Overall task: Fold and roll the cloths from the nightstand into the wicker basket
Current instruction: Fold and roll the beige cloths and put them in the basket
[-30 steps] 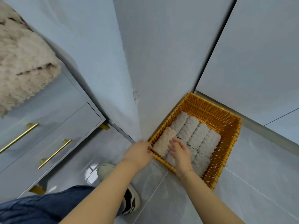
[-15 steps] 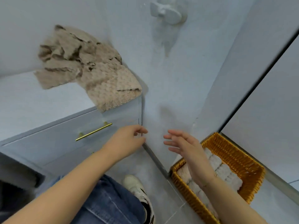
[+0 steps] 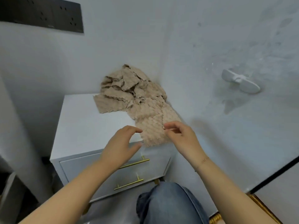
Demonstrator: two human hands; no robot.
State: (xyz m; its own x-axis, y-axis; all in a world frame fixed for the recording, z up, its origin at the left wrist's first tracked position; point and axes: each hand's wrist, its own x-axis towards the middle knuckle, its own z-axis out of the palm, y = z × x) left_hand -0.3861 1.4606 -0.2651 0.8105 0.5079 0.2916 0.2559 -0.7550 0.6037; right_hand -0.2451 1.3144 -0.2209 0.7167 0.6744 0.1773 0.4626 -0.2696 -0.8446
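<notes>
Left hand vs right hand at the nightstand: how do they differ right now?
The right hand pinches the edge of the beige cloth overhanging the nightstand; the left hand holds nothing, fingers loosely spread. The right wrist wears a thin bracelet; the left is bare. Both reach toward the same cloth.

Two hands are seen, left (image 3: 120, 143) and right (image 3: 181, 135). One nightstand (image 3: 90, 126), two gold drawer handles (image 3: 134, 164), one cloth heap (image 3: 134, 101) and one wall hook (image 3: 241, 82) are counted.

Beige waffle-textured cloths (image 3: 132, 97), crumpled pile on white nightstand (image 3: 84, 123) top, beyond both hands, one cloth hanging over front edge between left hand (image 3: 120, 145) and right hand (image 3: 181, 136), wicker basket (image 3: 215, 219) edge below right forearm
</notes>
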